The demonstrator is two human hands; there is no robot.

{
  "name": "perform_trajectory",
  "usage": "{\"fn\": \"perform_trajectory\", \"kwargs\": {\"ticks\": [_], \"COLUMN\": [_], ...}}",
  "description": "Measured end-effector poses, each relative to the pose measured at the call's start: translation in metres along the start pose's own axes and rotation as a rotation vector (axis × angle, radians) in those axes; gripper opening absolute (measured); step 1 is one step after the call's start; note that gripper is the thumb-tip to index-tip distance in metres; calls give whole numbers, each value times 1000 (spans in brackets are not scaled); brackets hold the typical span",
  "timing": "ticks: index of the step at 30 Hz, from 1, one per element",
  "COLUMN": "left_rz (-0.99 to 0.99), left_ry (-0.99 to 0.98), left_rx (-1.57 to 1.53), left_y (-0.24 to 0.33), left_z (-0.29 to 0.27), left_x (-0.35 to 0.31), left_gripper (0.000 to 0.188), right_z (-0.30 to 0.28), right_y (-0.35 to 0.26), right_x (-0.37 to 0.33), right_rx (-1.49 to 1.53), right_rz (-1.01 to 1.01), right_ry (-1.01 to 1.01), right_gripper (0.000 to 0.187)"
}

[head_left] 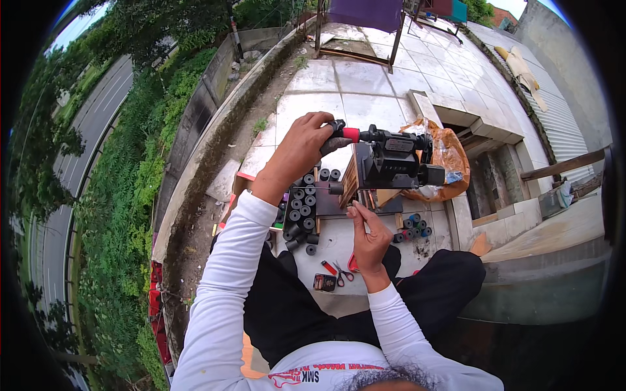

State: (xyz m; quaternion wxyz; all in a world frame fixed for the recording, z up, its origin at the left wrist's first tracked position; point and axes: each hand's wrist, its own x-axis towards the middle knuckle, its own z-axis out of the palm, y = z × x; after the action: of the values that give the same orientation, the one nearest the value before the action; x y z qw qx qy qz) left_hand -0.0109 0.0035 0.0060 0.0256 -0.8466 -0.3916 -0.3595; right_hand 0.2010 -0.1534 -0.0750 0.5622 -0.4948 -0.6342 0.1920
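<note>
Tiled terrace (372,111), black machine (393,155) right of left hand (301,140)

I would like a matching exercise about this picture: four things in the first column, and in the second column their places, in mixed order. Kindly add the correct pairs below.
Column one
1. left hand
2. scissors
3. orange bag
4. purple sheet

Column two
A. hanging at the top of the picture
B. on the pale floor, between the person's legs
C. at the left end of the black machine
D. at the right side of the black machine, partly behind it

Right pairs: 1-C, 2-B, 3-D, 4-A
</note>
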Motion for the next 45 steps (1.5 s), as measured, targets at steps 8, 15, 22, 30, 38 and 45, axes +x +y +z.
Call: {"fn": "perform_trajectory", "kwargs": {"ticks": [8,15,22,30,38,45], "left_rz": [-57,13,3,-85,-3,-12], "left_ry": [-67,67,36,-48,-3,38], "left_rx": [10,41,16,73,154,128], "left_y": [12,4,10,10,11,9], "left_z": [-3,9,6,11,9,11], "left_x": [1,-1,-4,2,-1,-3], "left_gripper": [31,30,27,27,26,25], "right_z": [2,1,-1,3,7,8], "right_y": [-2,7,9,8,17,4], "right_x": [-4,-6,-2,-2,-1,-8], "right_rx": [-22,20,-4,75,303,225], "right_rz": [-14,105,75,167,301,267], "right_ry": [-17,-8,28,25,53,37], "right_gripper": [22,22,24,26,19,14]}}
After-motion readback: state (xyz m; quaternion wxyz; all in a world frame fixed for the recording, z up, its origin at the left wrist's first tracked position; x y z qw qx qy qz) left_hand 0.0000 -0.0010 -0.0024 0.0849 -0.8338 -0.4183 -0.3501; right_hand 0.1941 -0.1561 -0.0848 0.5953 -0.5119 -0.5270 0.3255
